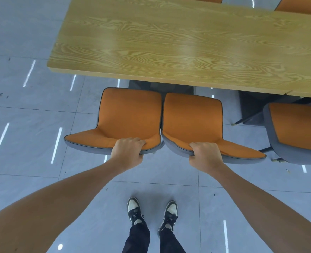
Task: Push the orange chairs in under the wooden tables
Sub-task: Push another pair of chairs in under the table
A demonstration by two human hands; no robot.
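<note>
Two orange chairs with grey shells stand side by side, touching, in front of a long wooden table [187,42]. My left hand [128,152] grips the top edge of the left chair's [129,115] backrest. My right hand [204,155] grips the top edge of the right chair's [193,119] backrest. Both seats lie just short of the table's near edge, outside its top. The chair legs are mostly hidden under the seats.
A third orange chair [297,128] stands at the right, partly out from the table. More orange chairs [301,5] show beyond the table's far side. My feet [152,214] stand on a grey tiled floor [32,115] behind the chairs.
</note>
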